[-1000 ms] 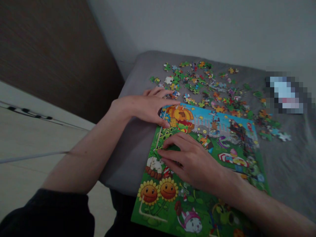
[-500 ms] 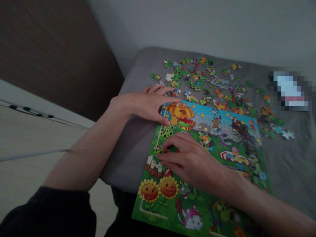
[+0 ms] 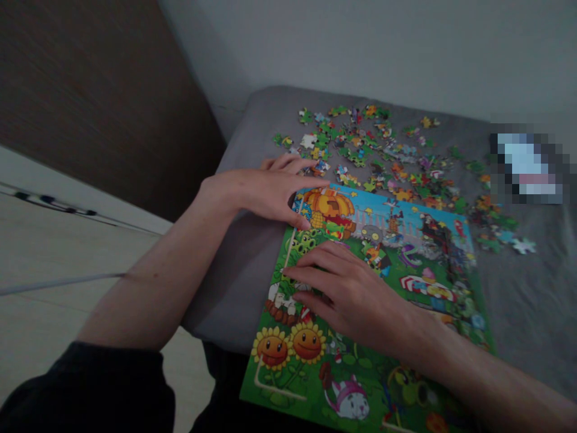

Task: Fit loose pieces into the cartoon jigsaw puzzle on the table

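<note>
Home, likely: grey cloth-covered surface (image 3: 225, 288), wood-grain panel (image 3: 90, 90), jigsaw pieces (image 3: 356, 142).

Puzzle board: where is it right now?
Low in the head view, mostly right of centre, the puzzle board lies beneath the right hand, with loose puzzle pieces beyond its far edge.

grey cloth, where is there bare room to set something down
Bare grey cloth shows between the left forearm and the puzzle board, and right of the board, above the right forearm in the picture. Beyond the board's far edge it is crowded with loose pieces.
</note>
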Demonstrator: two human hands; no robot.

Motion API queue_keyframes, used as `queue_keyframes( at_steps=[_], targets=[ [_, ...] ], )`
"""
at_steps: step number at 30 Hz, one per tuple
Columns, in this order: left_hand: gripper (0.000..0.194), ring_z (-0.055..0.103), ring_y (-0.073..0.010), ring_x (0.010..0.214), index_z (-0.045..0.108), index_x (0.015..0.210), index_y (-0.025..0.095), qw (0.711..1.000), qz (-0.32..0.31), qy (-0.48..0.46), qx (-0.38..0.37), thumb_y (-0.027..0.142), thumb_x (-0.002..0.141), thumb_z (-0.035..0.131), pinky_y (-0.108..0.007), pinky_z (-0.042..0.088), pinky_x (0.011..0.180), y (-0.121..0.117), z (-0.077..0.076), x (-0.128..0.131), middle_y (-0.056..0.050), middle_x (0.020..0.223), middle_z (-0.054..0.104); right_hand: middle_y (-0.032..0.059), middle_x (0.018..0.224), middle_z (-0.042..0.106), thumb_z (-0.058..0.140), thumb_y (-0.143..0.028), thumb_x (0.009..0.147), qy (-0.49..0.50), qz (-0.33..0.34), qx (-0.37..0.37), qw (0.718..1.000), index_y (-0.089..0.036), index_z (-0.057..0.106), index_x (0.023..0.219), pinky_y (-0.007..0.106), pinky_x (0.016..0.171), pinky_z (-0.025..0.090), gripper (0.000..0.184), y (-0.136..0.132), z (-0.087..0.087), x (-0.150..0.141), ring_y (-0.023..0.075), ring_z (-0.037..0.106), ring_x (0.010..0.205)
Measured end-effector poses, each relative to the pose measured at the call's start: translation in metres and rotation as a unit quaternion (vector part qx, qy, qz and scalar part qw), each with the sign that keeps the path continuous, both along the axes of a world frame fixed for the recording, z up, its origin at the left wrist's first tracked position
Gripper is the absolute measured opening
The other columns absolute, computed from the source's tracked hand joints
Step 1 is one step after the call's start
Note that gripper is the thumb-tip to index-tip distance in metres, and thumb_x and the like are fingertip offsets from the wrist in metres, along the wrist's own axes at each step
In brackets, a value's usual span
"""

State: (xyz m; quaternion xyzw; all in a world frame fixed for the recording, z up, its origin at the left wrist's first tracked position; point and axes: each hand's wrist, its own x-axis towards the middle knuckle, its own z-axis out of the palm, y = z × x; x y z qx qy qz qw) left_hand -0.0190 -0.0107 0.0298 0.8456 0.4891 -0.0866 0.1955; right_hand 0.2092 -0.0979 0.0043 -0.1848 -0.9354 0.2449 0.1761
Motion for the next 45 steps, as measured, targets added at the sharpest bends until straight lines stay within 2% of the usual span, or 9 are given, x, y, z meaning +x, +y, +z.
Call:
queue_keyframes(
  at_steps=[7,23,30,45],
  targets=[
    [0.096,0.005,-0.0394,0.158,0.028,0.164,0.036,1.0,-0.001,-0.006,0.002,0.073,0.082,0.062,-0.06,0.01,0.126,-0.001,0.001,0.0,-0.005,0.176,0.007,0.0073,0.106,0.074,0.065,-0.024,0.099,-0.011,-0.013,-0.018,1.0,-0.017,0.072,0.12,0.044,0.098,0.051,0.022,0.001,0.001,0.002,0.0247,0.065,0.105],
    [0.097,0.007,-0.0399,0.158,0.03,0.164,0.036,1.0,-0.002,-0.011,0.006,0.072,0.081,0.063,-0.06,0.01,0.126,-0.001,0.001,0.0,-0.006,0.176,0.009,0.0076,0.107,0.075,0.064,-0.022,0.099,-0.009,-0.012,-0.017,1.0,-0.015,0.072,0.119,0.043,0.098,0.052,0.022,0.005,0.001,0.004,0.0248,0.066,0.105],
    [0.096,0.005,-0.0404,0.158,0.029,0.164,0.037,1.0,-0.001,-0.013,0.003,0.074,0.081,0.061,-0.06,0.01,0.126,0.0,0.001,0.0,-0.005,0.176,0.009,0.0078,0.104,0.076,0.062,-0.021,0.097,-0.001,-0.03,-0.019,0.999,-0.018,0.073,0.111,0.042,0.096,0.052,0.018,0.014,0.002,0.01,0.023,0.068,0.101],
    [0.095,0.007,-0.0411,0.158,0.031,0.163,0.036,1.0,-0.002,-0.009,0.001,0.075,0.081,0.059,-0.06,0.012,0.125,0.0,0.001,0.001,-0.005,0.175,0.011,0.0102,0.103,0.076,0.066,-0.021,0.095,0.004,-0.084,0.008,0.996,-0.014,0.072,0.114,0.043,0.094,0.054,0.022,0.018,0.001,0.009,0.026,0.068,0.101]
  ],
)
